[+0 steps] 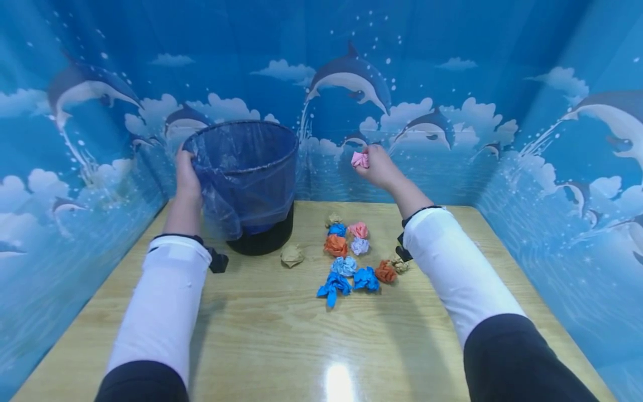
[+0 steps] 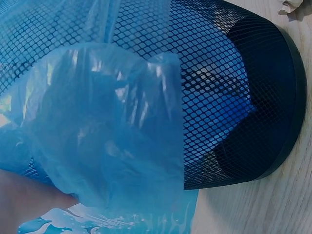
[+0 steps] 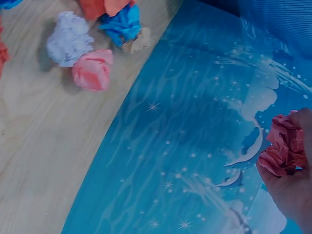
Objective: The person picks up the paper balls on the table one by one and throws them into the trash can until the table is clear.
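Observation:
On the left of the table stands a black mesh wastebasket (image 1: 268, 237), lined with a translucent blue plastic bag (image 2: 107, 131) folded over its rim. My left hand (image 1: 188, 176) grips the wastebasket's rim at its left side; the bag partly hides the fingers in the left wrist view. Raised above the table's far edge, to the right of the wastebasket, my right hand (image 1: 378, 166) holds a crumpled pink paper ball (image 3: 282, 146). Below it lie several other paper balls, among them a pink one (image 1: 359, 229), a lavender one (image 1: 359, 245) and an orange one (image 1: 335, 245).
A tan paper ball (image 1: 292, 255) lies beside the wastebasket's base. Nearer the front are a light blue ball (image 1: 344, 266), two bright blue ones and a dark orange ball (image 1: 385, 272). A dolphin-print curtain (image 1: 321, 67) encloses the wooden table (image 1: 281, 346) at the back and sides.

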Available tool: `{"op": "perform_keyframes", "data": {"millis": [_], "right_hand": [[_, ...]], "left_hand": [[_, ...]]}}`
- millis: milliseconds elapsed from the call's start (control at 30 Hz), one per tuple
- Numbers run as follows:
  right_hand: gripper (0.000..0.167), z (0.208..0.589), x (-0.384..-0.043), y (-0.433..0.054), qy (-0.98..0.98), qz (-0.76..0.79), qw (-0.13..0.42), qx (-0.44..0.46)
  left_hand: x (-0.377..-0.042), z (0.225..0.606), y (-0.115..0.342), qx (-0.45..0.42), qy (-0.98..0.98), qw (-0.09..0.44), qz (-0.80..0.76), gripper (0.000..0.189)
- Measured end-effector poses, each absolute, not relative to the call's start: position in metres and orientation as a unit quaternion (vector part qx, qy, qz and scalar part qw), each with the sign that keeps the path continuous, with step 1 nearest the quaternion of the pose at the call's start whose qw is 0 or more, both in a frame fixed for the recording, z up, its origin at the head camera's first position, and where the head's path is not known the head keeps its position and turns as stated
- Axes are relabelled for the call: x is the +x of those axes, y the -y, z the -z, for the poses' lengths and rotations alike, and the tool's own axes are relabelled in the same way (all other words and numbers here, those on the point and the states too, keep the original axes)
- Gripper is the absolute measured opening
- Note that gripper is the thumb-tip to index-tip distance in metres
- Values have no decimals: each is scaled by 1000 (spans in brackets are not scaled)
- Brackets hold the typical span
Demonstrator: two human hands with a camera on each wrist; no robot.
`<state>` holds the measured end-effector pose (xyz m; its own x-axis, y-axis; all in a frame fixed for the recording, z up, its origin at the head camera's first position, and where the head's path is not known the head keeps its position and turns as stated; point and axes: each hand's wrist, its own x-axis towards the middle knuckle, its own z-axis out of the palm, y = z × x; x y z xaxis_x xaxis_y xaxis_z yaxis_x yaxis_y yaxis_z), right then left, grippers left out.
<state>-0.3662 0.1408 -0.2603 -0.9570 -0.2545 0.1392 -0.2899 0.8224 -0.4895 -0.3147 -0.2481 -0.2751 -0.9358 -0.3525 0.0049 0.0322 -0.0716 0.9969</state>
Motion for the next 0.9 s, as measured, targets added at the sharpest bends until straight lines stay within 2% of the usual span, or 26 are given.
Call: {"op": "perform_keyframes", "data": {"millis": [500,900], "right_hand": [[53,233,-366,-111,936,-307,71,160],[50,215,-359,-55,910,-363,92,180]], "left_hand": [[-316,275,246,102,670,133,724,59],[-315,277,250,116,675,131,717,58]]}}
